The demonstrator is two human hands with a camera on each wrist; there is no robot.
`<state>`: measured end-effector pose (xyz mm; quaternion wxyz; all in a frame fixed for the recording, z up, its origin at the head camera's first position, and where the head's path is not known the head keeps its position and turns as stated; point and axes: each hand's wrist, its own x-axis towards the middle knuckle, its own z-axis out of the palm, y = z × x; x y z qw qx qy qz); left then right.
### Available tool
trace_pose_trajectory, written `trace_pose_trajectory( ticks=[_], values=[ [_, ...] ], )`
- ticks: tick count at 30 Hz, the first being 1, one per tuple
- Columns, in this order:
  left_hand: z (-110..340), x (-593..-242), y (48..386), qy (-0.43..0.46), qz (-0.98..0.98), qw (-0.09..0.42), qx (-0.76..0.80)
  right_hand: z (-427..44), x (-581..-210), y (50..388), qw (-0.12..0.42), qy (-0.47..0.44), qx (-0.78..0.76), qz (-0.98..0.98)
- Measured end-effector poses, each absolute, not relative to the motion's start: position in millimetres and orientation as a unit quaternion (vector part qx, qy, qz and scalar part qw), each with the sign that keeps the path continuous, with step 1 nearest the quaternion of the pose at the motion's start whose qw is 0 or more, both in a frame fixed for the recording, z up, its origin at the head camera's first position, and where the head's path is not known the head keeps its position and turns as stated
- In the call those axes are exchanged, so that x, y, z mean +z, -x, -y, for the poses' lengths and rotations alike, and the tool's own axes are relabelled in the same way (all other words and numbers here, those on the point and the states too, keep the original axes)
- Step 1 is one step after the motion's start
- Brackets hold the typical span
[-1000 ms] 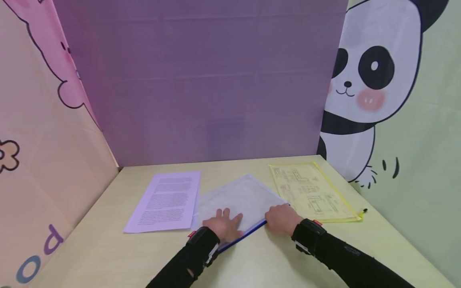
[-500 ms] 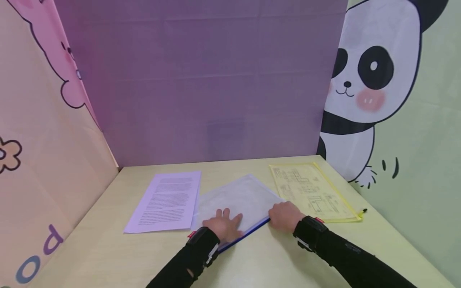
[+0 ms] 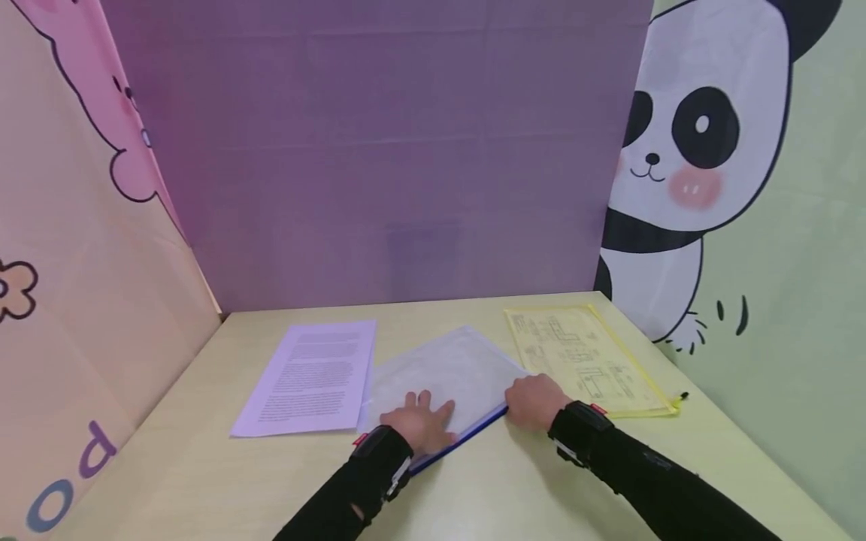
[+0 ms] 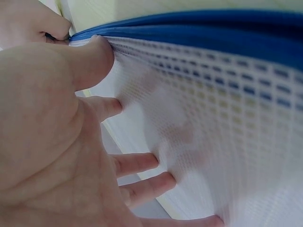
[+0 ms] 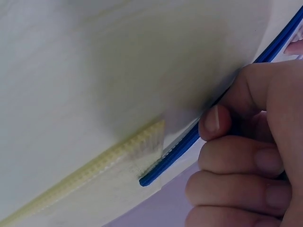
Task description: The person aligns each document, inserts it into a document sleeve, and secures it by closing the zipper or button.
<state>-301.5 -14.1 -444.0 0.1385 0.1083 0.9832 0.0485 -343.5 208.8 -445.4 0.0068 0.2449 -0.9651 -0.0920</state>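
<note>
A translucent white mesh zip pouch (image 3: 453,357) lies slantwise on the table, its blue zipper edge (image 3: 467,437) toward me. My left hand (image 3: 421,427) rests on the pouch with its fingers spread. In the left wrist view, those fingertips (image 4: 165,182) press into the mesh, and the thumb lies against the blue zipper strip (image 4: 213,30). Farther right, the curled fingers of my right hand (image 3: 536,402) pinch the zipper edge near its right end. The right wrist view shows the zipper's blue end (image 5: 147,181) sticking out past that hand. Any zipper pull is hidden by the fingers.
A printed sheet (image 3: 318,376) lies left of the pouch, close to its left side. On the right is a yellow zip pouch (image 3: 575,357) holding a page of drawings, with a black-tipped pull (image 3: 683,396) at its corner. Fabric walls stand behind and beside the table (image 3: 223,488).
My right hand has slid a little to the right along the blue zipper edge, then stayed almost still. The left hand holds its place on the pouch.
</note>
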Motion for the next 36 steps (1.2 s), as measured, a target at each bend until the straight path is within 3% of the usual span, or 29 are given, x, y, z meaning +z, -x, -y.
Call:
trace_pose_trajectory(
  ticks=[14, 36],
  values=[
    [15, -444, 304, -0.116, -0.981, 0.151, 0.047, -222, -451, 355, 0.024, -0.237, -0.110, 0.965],
    [15, -444, 304, -0.109, -0.981, 0.155, 0.049, -227, -446, 353, 0.002, -0.233, -0.086, 0.969]
  ],
)
